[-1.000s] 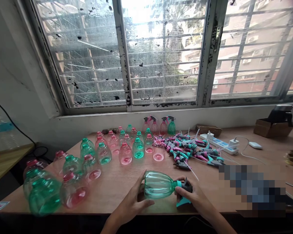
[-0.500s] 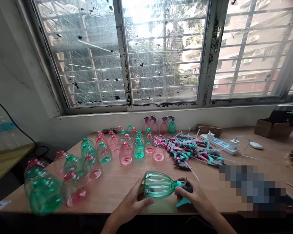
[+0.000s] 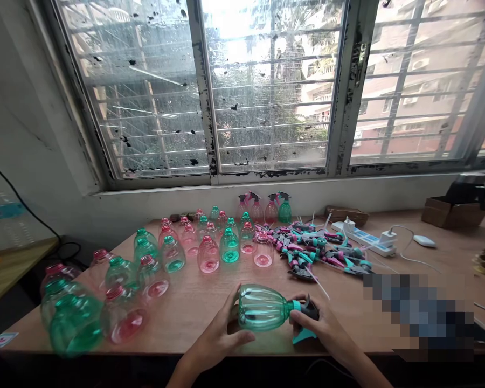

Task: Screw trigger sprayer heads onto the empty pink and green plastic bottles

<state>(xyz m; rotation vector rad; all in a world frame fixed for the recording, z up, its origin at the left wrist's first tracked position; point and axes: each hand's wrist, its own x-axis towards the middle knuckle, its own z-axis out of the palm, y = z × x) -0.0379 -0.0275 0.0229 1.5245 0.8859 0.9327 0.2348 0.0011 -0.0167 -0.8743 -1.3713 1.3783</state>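
A clear green spray bottle (image 3: 262,307) lies sideways in the air above the table's front edge, its base to the left. My left hand (image 3: 228,326) is closed around the base end, thumb below and fingers behind. At the neck, my right hand (image 3: 315,320) grips the black and turquoise spray head (image 3: 303,315), which sits on the bottle's mouth. Beyond my hands stand loose green and pink bottles without heads, such as a pink bottle (image 3: 208,254) and a green bottle (image 3: 229,246). A heap of pink, turquoise and black spray heads (image 3: 319,245) lies behind my right hand.
Several bottles with heads fitted, one a green spray bottle (image 3: 284,208), stand by the wall. A white power strip (image 3: 366,240) with plugs and a cardboard box (image 3: 452,212) are at the right. More bottles crowd the table's left side. A blurred patch (image 3: 420,310) hides something at right.
Almost nothing differs. The bottle and both hands keep nearly the same place and hold.
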